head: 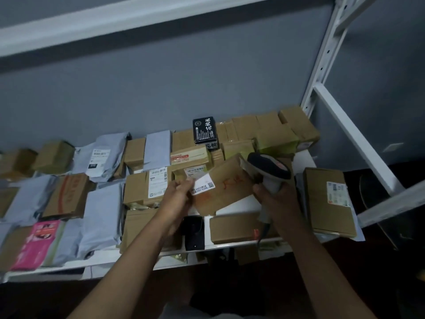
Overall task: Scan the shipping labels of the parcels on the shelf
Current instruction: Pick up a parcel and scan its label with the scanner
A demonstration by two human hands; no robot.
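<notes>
My left hand (178, 192) grips the left end of a brown cardboard parcel (226, 187) and holds it tilted above the shelf. A white shipping label (203, 184) with a square code sits at the parcel's left end, right by my fingers. Red handwriting marks the box's face. My right hand (272, 192) grips the pale handle of a barcode scanner (269, 168), whose black head hangs just above the parcel's right end. The scanner's cable runs down past my right wrist.
The white shelf (239, 204) holds several cardboard boxes and grey mailer bags, plus a pink packet (36, 242) at the left and a black box (204, 130) on the rear stack. A labelled box (328, 202) lies at the right end beside the white upright (322, 63).
</notes>
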